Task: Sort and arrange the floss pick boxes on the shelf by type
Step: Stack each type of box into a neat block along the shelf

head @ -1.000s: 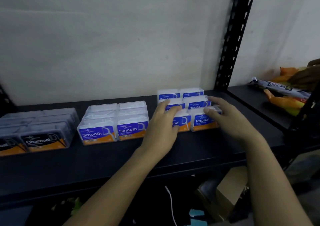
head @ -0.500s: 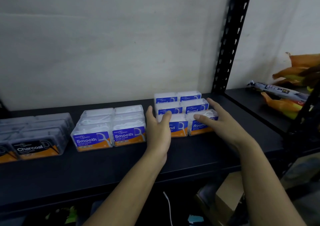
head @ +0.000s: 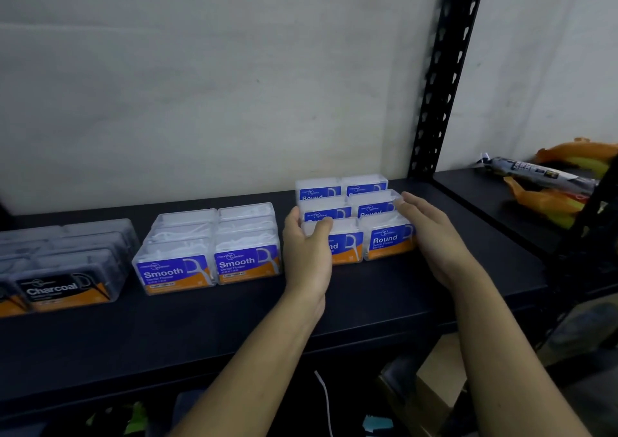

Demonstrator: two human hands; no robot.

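Observation:
On the black shelf [head: 234,323] stand three groups of clear floss pick boxes. Grey Charcoal boxes [head: 57,289] are at the left, Smooth boxes [head: 174,272] in the middle, and Round boxes [head: 388,241] at the right, set in two columns and three rows. My left hand [head: 306,256] cups the left side of the Round group, with its thumb over the top of the front-left box. My right hand [head: 431,232] lies flat against the group's right side, fingers stretched out along the rear boxes.
A black perforated upright [head: 441,78] rises just behind and right of the Round boxes. Orange and grey snack packets [head: 548,182] lie on the neighbouring shelf to the right. A cardboard box [head: 434,379] and a white cable [head: 326,400] sit below the shelf.
Both hands slid off the tops of the Round boxes to the group's two sides. The view shifted a little to the right.

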